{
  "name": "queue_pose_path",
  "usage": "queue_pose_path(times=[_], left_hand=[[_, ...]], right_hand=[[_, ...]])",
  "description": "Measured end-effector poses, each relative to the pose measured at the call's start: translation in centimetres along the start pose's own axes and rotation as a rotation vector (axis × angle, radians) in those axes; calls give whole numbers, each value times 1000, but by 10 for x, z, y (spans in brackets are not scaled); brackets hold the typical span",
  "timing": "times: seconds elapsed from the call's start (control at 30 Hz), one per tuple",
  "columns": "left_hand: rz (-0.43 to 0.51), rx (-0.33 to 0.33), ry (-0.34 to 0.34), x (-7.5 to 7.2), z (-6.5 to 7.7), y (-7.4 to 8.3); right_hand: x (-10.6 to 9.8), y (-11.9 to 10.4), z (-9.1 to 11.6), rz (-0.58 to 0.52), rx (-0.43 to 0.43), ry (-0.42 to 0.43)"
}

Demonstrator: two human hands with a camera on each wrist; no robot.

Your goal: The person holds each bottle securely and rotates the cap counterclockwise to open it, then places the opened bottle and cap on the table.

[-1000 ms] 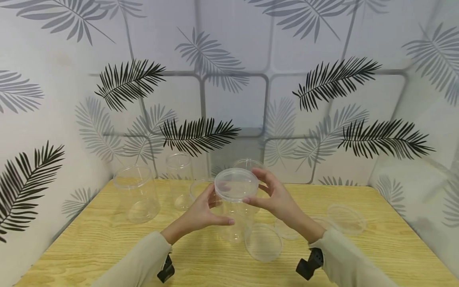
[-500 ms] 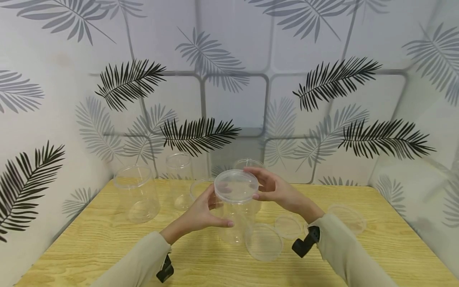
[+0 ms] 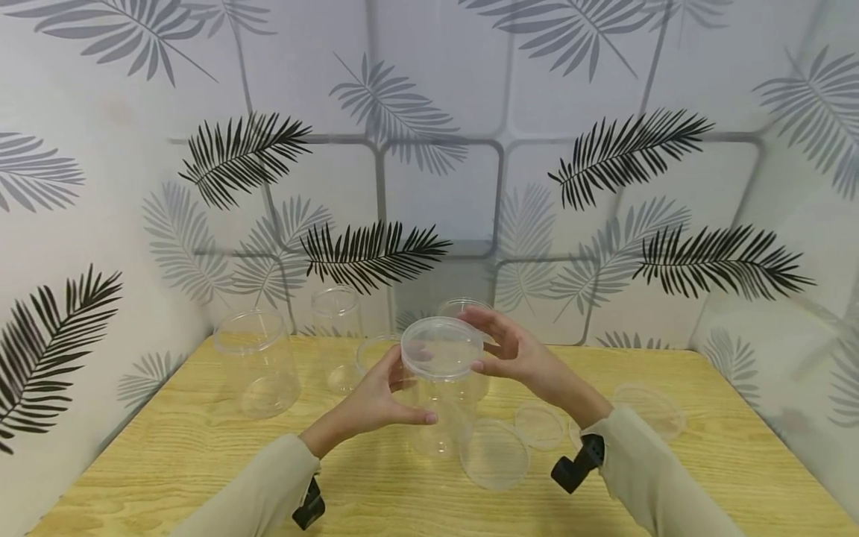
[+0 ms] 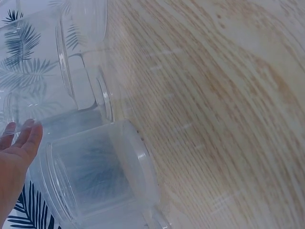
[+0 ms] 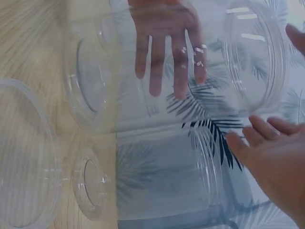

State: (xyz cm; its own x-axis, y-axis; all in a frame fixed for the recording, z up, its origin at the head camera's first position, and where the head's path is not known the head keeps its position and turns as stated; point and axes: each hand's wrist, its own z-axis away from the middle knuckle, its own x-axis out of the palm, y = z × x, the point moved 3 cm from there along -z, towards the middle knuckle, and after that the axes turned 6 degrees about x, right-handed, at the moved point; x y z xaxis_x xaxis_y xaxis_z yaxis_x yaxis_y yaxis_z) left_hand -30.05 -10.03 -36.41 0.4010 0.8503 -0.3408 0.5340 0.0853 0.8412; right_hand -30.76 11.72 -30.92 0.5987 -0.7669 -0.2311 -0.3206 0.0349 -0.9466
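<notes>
A tall clear plastic jar (image 3: 439,429) stands upright in the middle, with a round translucent lid (image 3: 441,347) on its top. My left hand (image 3: 372,403) grips the jar's body from the left, thumb in front and fingers behind. Those four fingers (image 5: 180,71) show through the clear wall in the right wrist view. At the lid's right edge is my right hand (image 3: 530,362), its thumb near the front rim and its loosely bent fingers raised behind. In the right wrist view, the right hand's fingers (image 5: 257,136) lie beside the jar with a gap.
Two clear jars stand at the left, a wide one (image 3: 258,373) and a narrower one (image 3: 335,343). More jars stand behind the held one, including a jar (image 3: 465,306) at the back. Loose clear lids, one in front (image 3: 495,455) and another at right (image 3: 649,412), lie on the wooden table (image 3: 376,500).
My right thumb has moved from the lid's front toward its right edge, and the right fingers have lifted slightly off its back rim. My left hand and the jar have stayed put.
</notes>
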Motion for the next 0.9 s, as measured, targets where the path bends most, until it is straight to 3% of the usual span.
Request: queue_pose_path(times=[0.23,0.47,0.63,0.9], left_hand=[[13,-9,-7,1,2,19],[13,-9,-9,2,3,26],[15,-12,-11,2,3,25],[26,4,-30,3,1,26]], right_hand=[[13,-4,10,196,35,239],[23,-8,11,267,35,345],[19,-7,10,226,32,265],[1,-3,2,31,47,-13]])
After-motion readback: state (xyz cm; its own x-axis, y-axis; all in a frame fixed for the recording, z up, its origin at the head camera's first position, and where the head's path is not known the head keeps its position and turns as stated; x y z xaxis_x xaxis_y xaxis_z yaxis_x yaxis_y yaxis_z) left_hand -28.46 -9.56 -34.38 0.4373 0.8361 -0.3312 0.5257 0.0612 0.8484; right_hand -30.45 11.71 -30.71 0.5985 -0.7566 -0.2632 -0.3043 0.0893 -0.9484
